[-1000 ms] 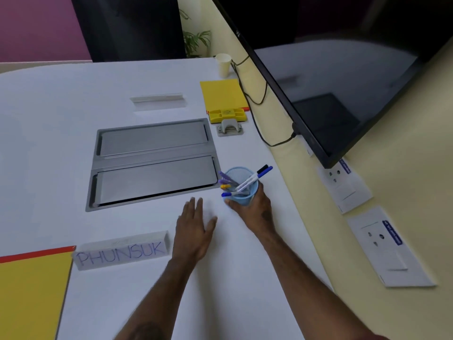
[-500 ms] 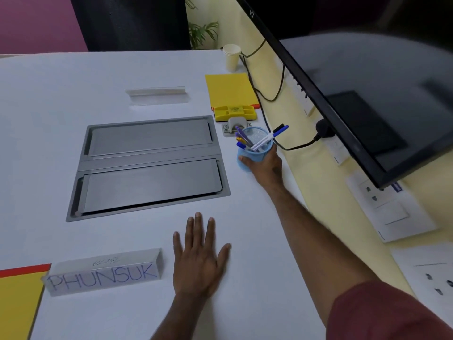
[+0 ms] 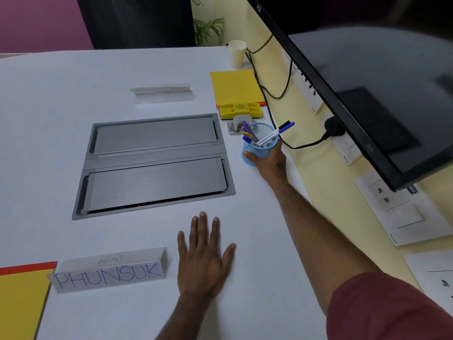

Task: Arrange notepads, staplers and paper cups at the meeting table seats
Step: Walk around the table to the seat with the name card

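Note:
My right hand (image 3: 270, 161) grips a blue mesh pen cup (image 3: 259, 146) filled with several pens, just right of the grey cable hatch. Beyond the cup lie a small grey stapler (image 3: 237, 123), a yellow tray-like holder (image 3: 240, 110) and a yellow notepad (image 3: 235, 87). A stack of paper cups (image 3: 237, 53) stands at the far edge. My left hand (image 3: 204, 257) rests flat on the white table (image 3: 49, 99), fingers spread, beside the name card reading PHUNSUK (image 3: 110, 272). Another yellow notepad (image 3: 20, 300) lies at the near left corner.
The grey double-lid cable hatch (image 3: 154, 163) is set into the table's middle. A clear empty name holder (image 3: 161, 90) lies beyond it. A large black monitor (image 3: 367, 82) overhangs the right edge, with black cables (image 3: 304, 143) trailing onto the table. Wall sockets (image 3: 392, 204) are at right.
My right hand carried the pen cup away from the near table edge toward the stapler and yellow notepad. My left hand stayed flat on the table.

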{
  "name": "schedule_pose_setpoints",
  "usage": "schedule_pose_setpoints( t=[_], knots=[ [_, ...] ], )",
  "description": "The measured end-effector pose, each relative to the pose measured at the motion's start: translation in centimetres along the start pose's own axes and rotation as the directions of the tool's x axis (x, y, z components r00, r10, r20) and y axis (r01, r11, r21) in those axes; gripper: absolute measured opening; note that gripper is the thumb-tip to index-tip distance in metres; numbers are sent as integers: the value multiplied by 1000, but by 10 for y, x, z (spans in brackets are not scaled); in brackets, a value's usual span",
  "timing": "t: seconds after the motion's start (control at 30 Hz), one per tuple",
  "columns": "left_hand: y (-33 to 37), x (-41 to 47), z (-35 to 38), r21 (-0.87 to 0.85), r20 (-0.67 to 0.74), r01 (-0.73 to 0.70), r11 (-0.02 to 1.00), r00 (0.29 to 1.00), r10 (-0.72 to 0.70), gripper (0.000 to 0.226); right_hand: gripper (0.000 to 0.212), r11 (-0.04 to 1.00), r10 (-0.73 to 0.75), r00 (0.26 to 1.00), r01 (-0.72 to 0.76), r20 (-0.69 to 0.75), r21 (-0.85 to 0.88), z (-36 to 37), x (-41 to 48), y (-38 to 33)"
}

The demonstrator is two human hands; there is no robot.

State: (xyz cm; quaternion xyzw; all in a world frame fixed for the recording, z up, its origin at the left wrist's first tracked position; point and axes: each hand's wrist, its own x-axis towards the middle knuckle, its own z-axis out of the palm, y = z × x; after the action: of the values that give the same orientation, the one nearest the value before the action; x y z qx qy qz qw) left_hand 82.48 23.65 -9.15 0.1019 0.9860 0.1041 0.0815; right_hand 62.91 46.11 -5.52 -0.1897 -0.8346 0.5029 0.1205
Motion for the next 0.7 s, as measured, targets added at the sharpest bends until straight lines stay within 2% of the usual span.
schedule_pose_setpoints(
  t=[0.17, 0.23, 0.33, 0.43, 0.53, 0.7],
  knots=[
    [-1, -1, 0, 1, 6, 3, 1000, 1000, -3, 75, 108, 996, 63, 998, -63, -1, -67, -5, -18, 7],
    [0, 2, 0, 6, 17, 5, 1000, 1000, -5, 75, 102, 982, 91, 995, -97, -41, -161, -7, -36, 13],
    [2, 3, -4, 8, 54, 13, 1000, 998, -13, 76, 87, 930, -2, 997, -28, -82, -367, -12, -77, 20],
    [1, 4, -9, -13, 114, 5, 1000, 993, -3, 77, 86, 853, -85, 996, 65, -15, -518, -18, -112, 20],
    [-2, 4, -22, -37, 143, -8, 999, 990, 13, 79, 89, 809, -109, 992, 125, 63, -575, -25, -133, 9],
    [-12, -28, -61, 20, 49, -16, 1000, 999, 15, 79, 89, 744, -166, 976, 219, 143, -632, -31, -172, -34]
  ],
)
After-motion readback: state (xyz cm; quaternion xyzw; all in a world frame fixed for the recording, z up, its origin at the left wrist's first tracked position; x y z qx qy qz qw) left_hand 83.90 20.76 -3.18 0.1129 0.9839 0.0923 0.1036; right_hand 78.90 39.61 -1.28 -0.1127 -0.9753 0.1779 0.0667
